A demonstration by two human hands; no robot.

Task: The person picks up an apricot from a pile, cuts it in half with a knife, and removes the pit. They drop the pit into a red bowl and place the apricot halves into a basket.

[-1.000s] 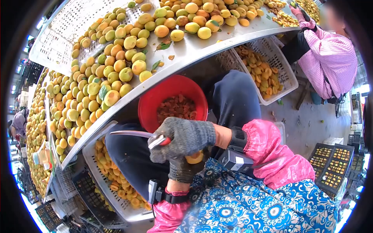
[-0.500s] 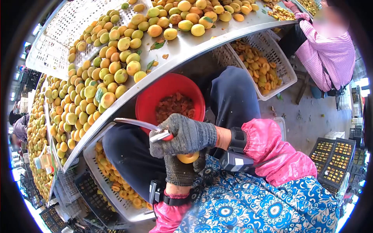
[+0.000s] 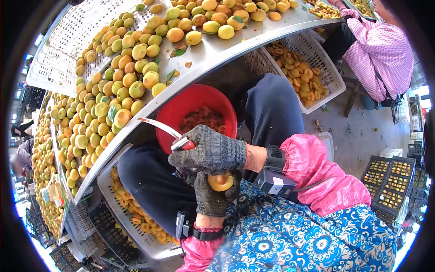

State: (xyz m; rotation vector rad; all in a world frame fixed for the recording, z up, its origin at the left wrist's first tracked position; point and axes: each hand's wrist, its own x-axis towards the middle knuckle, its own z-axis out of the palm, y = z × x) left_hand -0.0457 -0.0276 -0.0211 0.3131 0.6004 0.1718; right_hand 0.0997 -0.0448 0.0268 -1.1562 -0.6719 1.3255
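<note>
My right hand (image 3: 206, 149), in a dark grey knit glove, is closed around a curved knife (image 3: 159, 127) with a red handle. The blade points up and left, its tip near the table edge. Just below, my left hand (image 3: 210, 195), also gloved, grips an apricot half (image 3: 220, 182) whose cut face and hollow show between the fingers. The two gloves touch or nearly touch. Beyond them, a red bowl (image 3: 226, 109) stands between my knees with reddish-brown pits (image 3: 202, 119) in it.
Whole apricots (image 3: 131, 86) cover the metal table (image 3: 213, 50) ahead. White crates of apricot halves stand at my lower left (image 3: 108, 186) and under the table at right (image 3: 335, 86). A person in a pink checked shirt (image 3: 383, 54) sits at right, near black trays (image 3: 389, 186).
My right hand has shifted slightly left and up off the fruit, and the knife has tilted upward. The apricot half in my left hand now shows more of its cut face.
</note>
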